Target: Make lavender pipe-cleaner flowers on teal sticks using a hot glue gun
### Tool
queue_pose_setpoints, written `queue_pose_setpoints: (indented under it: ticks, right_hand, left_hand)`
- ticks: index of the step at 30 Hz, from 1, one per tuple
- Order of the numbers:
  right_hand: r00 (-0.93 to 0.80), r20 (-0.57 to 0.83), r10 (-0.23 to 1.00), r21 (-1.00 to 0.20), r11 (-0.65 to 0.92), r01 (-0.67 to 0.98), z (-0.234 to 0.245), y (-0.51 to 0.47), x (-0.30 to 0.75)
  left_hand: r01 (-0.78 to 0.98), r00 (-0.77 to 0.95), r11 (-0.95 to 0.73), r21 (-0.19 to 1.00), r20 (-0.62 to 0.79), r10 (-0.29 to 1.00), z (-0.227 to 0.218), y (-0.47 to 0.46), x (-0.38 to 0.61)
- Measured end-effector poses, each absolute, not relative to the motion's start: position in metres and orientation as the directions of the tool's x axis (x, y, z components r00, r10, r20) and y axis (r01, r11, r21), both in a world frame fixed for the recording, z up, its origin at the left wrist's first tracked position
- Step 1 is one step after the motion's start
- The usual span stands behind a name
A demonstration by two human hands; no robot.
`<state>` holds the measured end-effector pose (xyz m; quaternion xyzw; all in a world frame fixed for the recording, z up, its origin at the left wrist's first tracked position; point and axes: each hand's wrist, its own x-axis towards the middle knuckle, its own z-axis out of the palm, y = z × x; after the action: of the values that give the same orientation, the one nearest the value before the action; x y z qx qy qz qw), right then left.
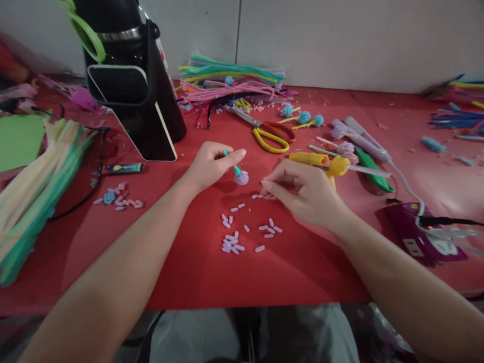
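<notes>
My left hand [209, 164] is closed round a teal stem that ends in a small lilac pom-pom flower [241, 176], held head-down just above the red table [196, 272]. My right hand [302, 191] rests on the table to the right of it. Its fingertips are pinched together at a few short lilac pieces [258, 195]. I cannot tell whether a piece is between them. Several more cut lilac pieces [245, 234] lie scattered in front of both hands.
A yellow glue gun [321, 161] lies behind my right hand, scissors [270, 133] further back. A purple power strip [419, 237] with cables sits right. A black stand [132, 85] stands back left, pipe-cleaner bundles [227, 78] behind, more [30, 186] at left.
</notes>
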<state>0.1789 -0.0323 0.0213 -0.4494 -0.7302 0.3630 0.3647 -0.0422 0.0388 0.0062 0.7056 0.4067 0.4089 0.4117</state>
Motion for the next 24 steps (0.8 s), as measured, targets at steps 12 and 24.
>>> queue_pose_setpoints:
  ticks: [12,24]
  right_hand:
    - [-0.353,0.512,0.783,-0.537,0.613,0.58,0.017,-0.025,0.18]
    - [-0.242,0.485,0.841,-0.565,0.512,0.648,0.023,-0.025,0.184]
  left_hand:
    - [0.264,0.386,-0.338,0.903,0.222,0.895,0.021,0.028,-0.038]
    - [0.268,0.447,-0.372,0.889,0.227,0.865,0.029,0.015,-0.033]
